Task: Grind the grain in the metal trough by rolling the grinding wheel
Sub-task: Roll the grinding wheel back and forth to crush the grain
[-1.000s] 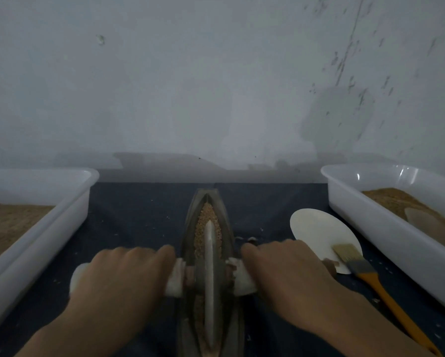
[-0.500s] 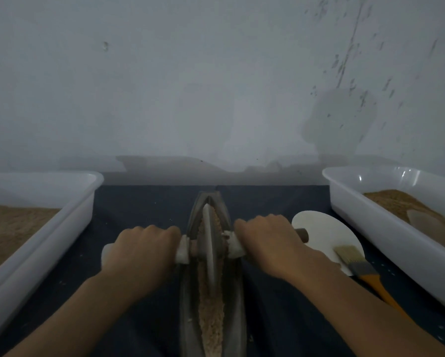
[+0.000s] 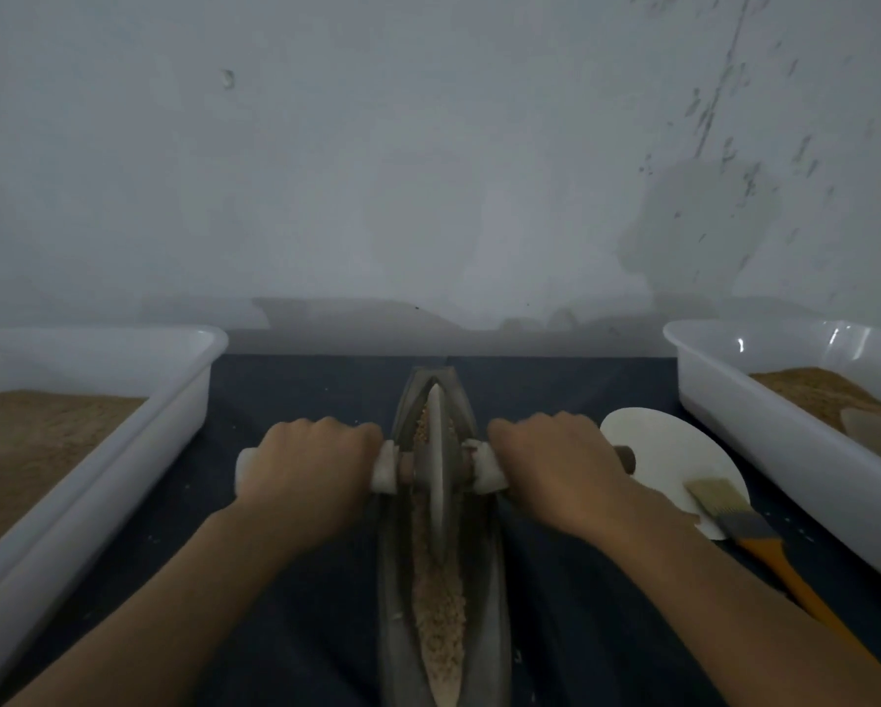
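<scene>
Grain [image 3: 438,604] fills the trough [image 3: 494,594]; my left hand [image 3: 308,466] and right hand [image 3: 556,461], curled tight around the axle, should press evenly, rolling the wheel [image 3: 437,466] straight toward six o'clock.

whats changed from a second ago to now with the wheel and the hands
The grinding wheel has rolled away from the person to the far end of the metal trough, leaving the grain in the near part uncovered. The left hand and right hand went forward with it, keeping their grip on the axle handles. The two white tubs, the brush and the white disc stayed put.
</scene>
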Motion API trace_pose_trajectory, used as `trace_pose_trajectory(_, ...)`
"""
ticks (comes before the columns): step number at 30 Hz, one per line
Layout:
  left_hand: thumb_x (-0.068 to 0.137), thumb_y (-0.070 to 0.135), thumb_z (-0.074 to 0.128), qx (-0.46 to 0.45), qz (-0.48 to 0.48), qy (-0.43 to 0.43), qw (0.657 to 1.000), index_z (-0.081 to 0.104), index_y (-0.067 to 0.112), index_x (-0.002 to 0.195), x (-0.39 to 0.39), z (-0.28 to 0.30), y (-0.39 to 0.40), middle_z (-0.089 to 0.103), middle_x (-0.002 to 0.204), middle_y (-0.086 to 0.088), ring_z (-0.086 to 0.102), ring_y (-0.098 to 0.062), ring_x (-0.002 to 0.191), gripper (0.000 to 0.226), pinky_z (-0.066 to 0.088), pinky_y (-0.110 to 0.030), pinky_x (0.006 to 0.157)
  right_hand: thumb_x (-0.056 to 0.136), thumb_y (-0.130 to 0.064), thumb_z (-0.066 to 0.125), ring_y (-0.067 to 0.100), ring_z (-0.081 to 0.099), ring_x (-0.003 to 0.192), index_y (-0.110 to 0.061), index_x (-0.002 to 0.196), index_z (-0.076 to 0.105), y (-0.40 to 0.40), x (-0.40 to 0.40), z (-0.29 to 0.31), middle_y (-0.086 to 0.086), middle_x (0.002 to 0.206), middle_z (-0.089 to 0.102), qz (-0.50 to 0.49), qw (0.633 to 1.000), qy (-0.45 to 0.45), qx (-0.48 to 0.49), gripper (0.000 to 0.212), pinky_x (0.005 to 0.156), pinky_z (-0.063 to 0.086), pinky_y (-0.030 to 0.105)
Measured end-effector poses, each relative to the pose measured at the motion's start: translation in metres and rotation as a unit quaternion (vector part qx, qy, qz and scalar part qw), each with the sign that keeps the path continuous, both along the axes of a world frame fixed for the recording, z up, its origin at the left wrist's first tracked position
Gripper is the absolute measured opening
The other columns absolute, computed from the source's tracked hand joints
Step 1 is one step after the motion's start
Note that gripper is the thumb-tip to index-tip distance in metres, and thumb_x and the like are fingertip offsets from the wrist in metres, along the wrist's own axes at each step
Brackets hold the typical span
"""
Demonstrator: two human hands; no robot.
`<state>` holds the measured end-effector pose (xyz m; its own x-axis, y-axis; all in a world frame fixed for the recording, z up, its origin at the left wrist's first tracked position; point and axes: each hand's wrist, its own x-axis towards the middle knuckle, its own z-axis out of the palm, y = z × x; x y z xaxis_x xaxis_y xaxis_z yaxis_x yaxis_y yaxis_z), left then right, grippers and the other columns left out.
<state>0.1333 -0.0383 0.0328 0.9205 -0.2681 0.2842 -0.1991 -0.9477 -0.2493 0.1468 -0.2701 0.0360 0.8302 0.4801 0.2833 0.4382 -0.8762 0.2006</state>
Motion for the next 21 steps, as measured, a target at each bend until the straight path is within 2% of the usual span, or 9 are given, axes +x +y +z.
trace_pose_trajectory(4,0.086,0.040,0.054,-0.016,-0.005,0.014,1.000,0.034,0.033,0.083,-0.003,0.002,-0.001,0.032,0.065,0.012,0.037,-0.010,0.060,0.021,0.030,-0.028,0.059,0.086,-0.028,0.060,0.017,0.041,0.062,-0.023,0.091,0.042,0.004,0.002,0.005,-0.005,0.074,0.046,0.001,1.000,0.007,-0.009,0.020,0.060,0.032,0.032)
trace_pose_trajectory(7,0.084,0.042,0.055,0.000,-0.019,0.027,0.999,0.024,0.037,0.079,-0.022,0.002,0.001,0.033,0.066,0.011,0.037,-0.009,0.060,0.032,0.029,-0.028,0.059,0.084,-0.032,0.062,0.013,0.043,0.062,-0.025,0.095,0.047,-0.006,-0.024,0.003,-0.006,0.075,0.050,0.009,0.998,0.057,0.000,0.020,0.060,0.035,0.029)
trace_pose_trajectory(11,0.082,0.042,0.054,0.033,-0.023,0.006,0.999,0.015,0.035,0.075,-0.036,-0.001,0.002,0.031,0.066,0.010,0.037,-0.012,0.061,0.040,0.028,-0.030,0.057,0.077,-0.035,0.066,0.016,0.056,0.064,-0.026,0.093,0.050,-0.014,-0.049,0.000,-0.006,0.078,0.059,0.025,0.999,0.044,-0.001,0.025,0.051,0.022,0.026)
trace_pose_trajectory(15,0.084,0.043,0.055,0.004,-0.013,0.035,0.999,0.023,0.037,0.080,-0.018,0.002,0.000,0.040,0.072,0.011,0.042,-0.010,0.065,0.033,0.031,-0.028,0.062,0.083,-0.027,0.059,0.019,0.051,0.067,-0.023,0.093,0.047,-0.006,-0.029,0.002,-0.001,0.087,0.061,0.005,0.999,0.046,-0.002,0.016,0.060,0.032,0.031)
trace_pose_trajectory(21,0.086,0.043,0.050,-0.035,0.007,0.021,0.999,0.035,0.033,0.085,0.007,-0.004,0.000,0.047,0.076,0.010,0.054,-0.015,0.072,0.018,0.039,-0.029,0.062,0.082,-0.019,0.062,0.028,0.058,0.071,-0.016,0.096,0.049,0.006,0.013,0.003,0.005,0.087,0.064,0.004,0.999,-0.041,-0.031,0.019,0.058,0.028,0.033)
